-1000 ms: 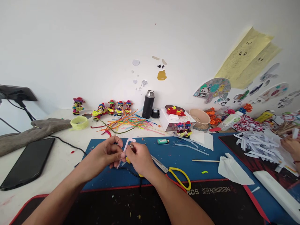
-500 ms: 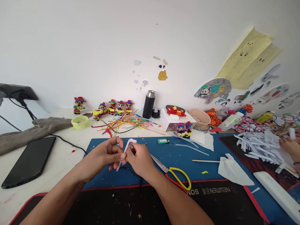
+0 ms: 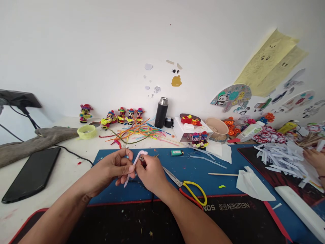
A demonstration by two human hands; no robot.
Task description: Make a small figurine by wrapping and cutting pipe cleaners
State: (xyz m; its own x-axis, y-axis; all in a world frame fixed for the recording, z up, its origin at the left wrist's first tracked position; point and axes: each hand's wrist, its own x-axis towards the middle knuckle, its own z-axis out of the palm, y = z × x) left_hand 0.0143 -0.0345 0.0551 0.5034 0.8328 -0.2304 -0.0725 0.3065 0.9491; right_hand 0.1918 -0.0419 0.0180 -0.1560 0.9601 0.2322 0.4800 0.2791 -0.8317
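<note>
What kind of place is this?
Likely a home craft desk: both hands bend a pink pipe cleaner, loose coloured pipe cleaners and finished figurines line the wall, yellow-handled scissors lie nearby.

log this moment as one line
left hand: pinching pink pipe cleaner | right hand: gripping it too | scissors: on mat

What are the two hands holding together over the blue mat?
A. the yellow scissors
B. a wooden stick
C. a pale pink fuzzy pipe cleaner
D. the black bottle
C: the left hand and the right hand both pinch a pale pink pipe cleaner, while the yellow-handled scissors lie on the blue mat untouched.
</note>
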